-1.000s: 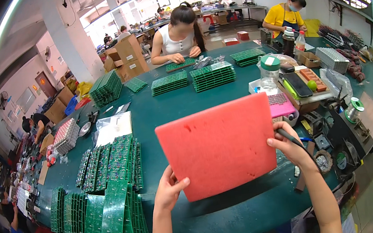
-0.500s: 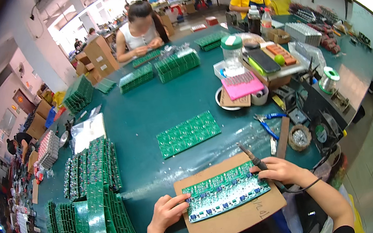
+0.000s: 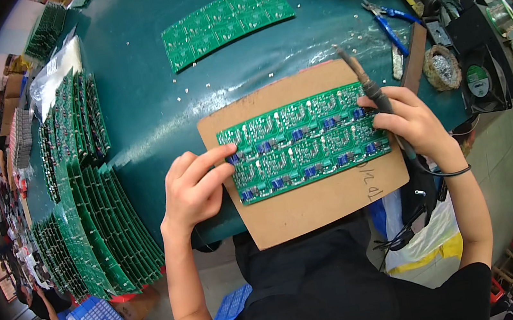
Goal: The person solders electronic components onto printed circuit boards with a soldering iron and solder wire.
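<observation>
A green circuit board panel (image 3: 306, 144) with rows of blue parts and shiny solder joints lies on a sheet of brown cardboard (image 3: 315, 214) at the table's near edge. My left hand (image 3: 192, 188) is closed on the panel's left edge with thumb and fingertips. In my right hand (image 3: 417, 122) is a soldering iron (image 3: 371, 83), its tip pointing up and away, clear of the panel. Fingers of that same hand also touch the panel's right edge. Beyond the cardboard lies another green panel (image 3: 226, 25), flat on the dark green table.
Stacked circuit boards (image 3: 109, 224) stand along the left side, with more populated boards (image 3: 70, 126) behind them. At the right are blue-handled pliers (image 3: 390, 32), a brown strip (image 3: 415, 58), a round dish of silvery bits (image 3: 443, 67) and a black fan (image 3: 481, 82).
The view has tilted down, so the panel and hands appear higher and larger, and the co-workers across the table have left the picture. Both hands keep their places at the panel's edges.
</observation>
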The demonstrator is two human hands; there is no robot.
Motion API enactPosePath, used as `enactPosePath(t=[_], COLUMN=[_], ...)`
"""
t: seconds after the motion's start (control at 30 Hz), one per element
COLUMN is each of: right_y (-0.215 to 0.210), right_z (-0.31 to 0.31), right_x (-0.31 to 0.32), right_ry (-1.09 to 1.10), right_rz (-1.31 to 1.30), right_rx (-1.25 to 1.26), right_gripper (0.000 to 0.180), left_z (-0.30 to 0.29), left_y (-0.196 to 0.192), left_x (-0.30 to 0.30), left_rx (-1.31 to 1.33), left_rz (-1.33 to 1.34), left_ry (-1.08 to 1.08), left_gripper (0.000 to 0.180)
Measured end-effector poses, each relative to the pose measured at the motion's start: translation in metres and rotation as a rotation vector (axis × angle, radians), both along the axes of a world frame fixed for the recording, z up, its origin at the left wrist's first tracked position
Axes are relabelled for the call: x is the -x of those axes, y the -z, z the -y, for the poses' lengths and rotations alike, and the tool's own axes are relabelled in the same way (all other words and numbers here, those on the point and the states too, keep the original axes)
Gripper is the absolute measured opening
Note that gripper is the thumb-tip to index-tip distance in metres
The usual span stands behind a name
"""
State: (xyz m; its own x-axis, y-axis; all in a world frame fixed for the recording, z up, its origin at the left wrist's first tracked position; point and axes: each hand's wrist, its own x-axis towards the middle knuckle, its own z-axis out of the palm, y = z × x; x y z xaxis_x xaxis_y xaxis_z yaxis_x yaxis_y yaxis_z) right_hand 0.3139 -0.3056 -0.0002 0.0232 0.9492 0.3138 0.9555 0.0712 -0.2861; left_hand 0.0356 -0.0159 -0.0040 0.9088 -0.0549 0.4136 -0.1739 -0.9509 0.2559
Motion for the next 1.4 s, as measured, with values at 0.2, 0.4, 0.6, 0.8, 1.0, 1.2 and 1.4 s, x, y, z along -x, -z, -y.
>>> enactPosePath(t=[0.2, 0.4, 0.6, 0.8, 1.0, 1.2, 1.4], right_y=[-0.019, -0.030, -0.030, -0.018, -0.017, -0.017, -0.014], right_z=[0.003, -0.007, -0.057, -0.074, -0.085, -0.086, -0.090], right_x=[0.021, 0.103, 0.146, 0.154, 0.158, 0.158, 0.160], right_ry=[0.121, 0.411, 0.310, 0.342, 0.335, 0.330, 0.326], right_rz=[-0.188, -0.572, -0.785, -0.873, -0.882, -0.857, -0.834], right_rx=[-0.088, -0.352, -0.272, -0.237, -0.194, -0.185, -0.205], right_gripper=[0.019, 0.034, 0.029, 0.027, 0.027, 0.027, 0.027], left_z=[0.009, 0.024, 0.021, 0.005, 0.011, 0.000, 0.001], left_y=[-0.015, -0.026, -0.010, -0.004, 0.007, 0.003, 0.004], left_x=[0.014, -0.010, -0.021, -0.011, -0.011, -0.002, -0.012], left_rx=[0.481, 1.557, 0.667, 0.651, 1.020, 1.238, 0.964], left_rz=[0.113, -0.092, 0.120, -0.011, 0.013, -0.060, -0.030], left_ry=[-0.472, -0.457, -0.605, -0.393, -0.484, -0.319, -0.447], left_gripper=[0.029, 0.017, 0.011, 0.009, 0.011, 0.012, 0.005])
